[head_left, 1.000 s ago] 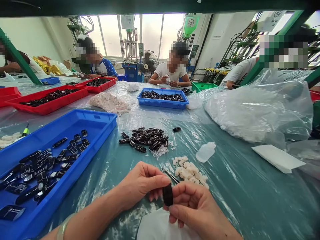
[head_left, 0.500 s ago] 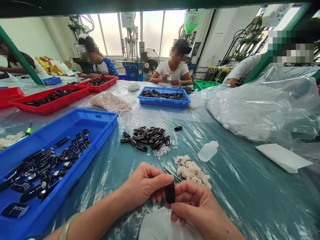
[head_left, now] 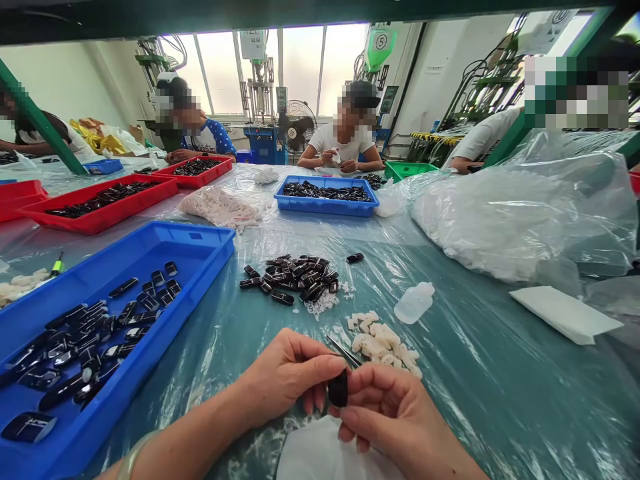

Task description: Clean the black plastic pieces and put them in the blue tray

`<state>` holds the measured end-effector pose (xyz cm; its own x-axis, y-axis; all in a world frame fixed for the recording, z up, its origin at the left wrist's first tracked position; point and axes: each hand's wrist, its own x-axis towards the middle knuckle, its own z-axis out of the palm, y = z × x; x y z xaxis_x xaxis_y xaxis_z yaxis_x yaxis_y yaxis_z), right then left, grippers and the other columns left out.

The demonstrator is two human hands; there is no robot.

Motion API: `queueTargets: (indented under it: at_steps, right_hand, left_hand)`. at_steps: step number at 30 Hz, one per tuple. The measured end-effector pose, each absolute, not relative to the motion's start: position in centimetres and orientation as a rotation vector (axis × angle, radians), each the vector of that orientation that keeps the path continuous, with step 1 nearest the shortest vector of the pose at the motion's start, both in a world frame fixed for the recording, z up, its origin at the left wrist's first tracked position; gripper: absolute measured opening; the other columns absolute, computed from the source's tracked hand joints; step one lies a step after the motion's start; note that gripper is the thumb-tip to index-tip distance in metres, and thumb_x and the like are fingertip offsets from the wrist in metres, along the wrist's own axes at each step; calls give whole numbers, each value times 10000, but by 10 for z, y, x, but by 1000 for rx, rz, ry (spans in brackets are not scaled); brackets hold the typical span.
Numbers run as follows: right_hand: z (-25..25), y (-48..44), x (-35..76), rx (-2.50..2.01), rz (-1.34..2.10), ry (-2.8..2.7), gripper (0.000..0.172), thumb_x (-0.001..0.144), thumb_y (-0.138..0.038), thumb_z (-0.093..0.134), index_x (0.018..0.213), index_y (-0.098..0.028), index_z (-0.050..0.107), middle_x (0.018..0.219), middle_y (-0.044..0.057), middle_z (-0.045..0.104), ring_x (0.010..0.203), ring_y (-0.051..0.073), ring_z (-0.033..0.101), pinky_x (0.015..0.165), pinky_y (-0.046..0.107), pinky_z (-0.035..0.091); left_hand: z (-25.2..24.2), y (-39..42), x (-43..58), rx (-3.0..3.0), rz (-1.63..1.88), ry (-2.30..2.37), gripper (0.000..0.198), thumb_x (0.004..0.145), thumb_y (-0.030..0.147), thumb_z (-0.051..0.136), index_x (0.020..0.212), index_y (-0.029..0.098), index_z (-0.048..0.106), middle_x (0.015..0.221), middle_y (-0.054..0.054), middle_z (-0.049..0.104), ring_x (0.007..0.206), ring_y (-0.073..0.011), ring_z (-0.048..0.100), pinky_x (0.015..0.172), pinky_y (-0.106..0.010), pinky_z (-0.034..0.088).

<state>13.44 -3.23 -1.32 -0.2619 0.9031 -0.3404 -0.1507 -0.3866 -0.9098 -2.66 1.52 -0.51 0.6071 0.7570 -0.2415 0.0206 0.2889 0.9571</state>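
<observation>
Black piece (head_left: 338,392) at six o'clock on the worktop (head_left: 510,387) is pinched by the fingers of left hand (head_left: 290,367) and right hand (head_left: 393,407), seemingly mid-work, with a loose pile (head_left: 295,277) at eleven and blue tray (head_left: 160,330) pieces at nine, finished or not I cannot tell.

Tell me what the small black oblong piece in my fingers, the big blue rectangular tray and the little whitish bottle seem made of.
Small black oblong piece: perhaps plastic; dark with little shine on the side shown, so uncertain.
Big blue rectangular tray: likely moulded plastic, smooth with soft sheen and even colour.
Little whitish bottle: probably plastic; its cloudy body looks translucent.
</observation>
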Motion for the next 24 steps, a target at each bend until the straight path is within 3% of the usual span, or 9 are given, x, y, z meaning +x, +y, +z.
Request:
queueTargets:
  at_steps: [12, 16, 20, 22, 24]
  right_hand:
    - [-14, -31, 142, -1254, 1568, -1192, 161, 658, -285, 731, 733, -172, 645, 590, -8, 629, 535, 111, 579, 510, 213, 460]
    - [-10, -33, 147, -1363, 1215, -1347, 155, 708, -337, 673, 749, -190, 647, 609, 16, 613, 547, 150, 554, 516, 265, 461]
    - [-2, -19, 169, -1443, 452, -1373, 219, 746, -350, 611, 939, -252, 584, 853, 38, 591, 708, 191, 541, 687, 343, 452]
    - [1, -6, 186, -1425, 204, -1268, 386, 723, -391, 616, 1070, -275, 492, 1056, 67, 542, 935, 258, 529, 776, 394, 434]
    - [-1, 9, 202, -1489, 166, -1214, 553, 718, -434, 608, 1197, -275, 381, 1236, 117, 453, 1120, 318, 439, 835, 448, 406]
  left_hand:
    - [-7, 14, -28, 1206, 567, 837, 402, 734, 483, 586, 613, 102, 623, 487, 0, 509, 411, -61, 414, 398, -175, 337]
    - [-6, 15, -27, 1181, 567, 853, 398, 723, 482, 601, 676, 90, 650, 514, -12, 551, 404, -57, 431, 394, -169, 353]
    - [-5, 14, -26, 1108, 550, 844, 382, 735, 468, 597, 702, 90, 645, 608, -47, 626, 422, -75, 537, 386, -157, 387]
    - [-5, 13, -27, 1083, 537, 838, 375, 746, 466, 585, 717, 95, 638, 680, -69, 662, 437, -91, 583, 382, -153, 403]
    - [-4, 13, -27, 1062, 532, 833, 370, 752, 466, 580, 738, 101, 633, 727, -85, 684, 454, -108, 614, 383, -152, 417]
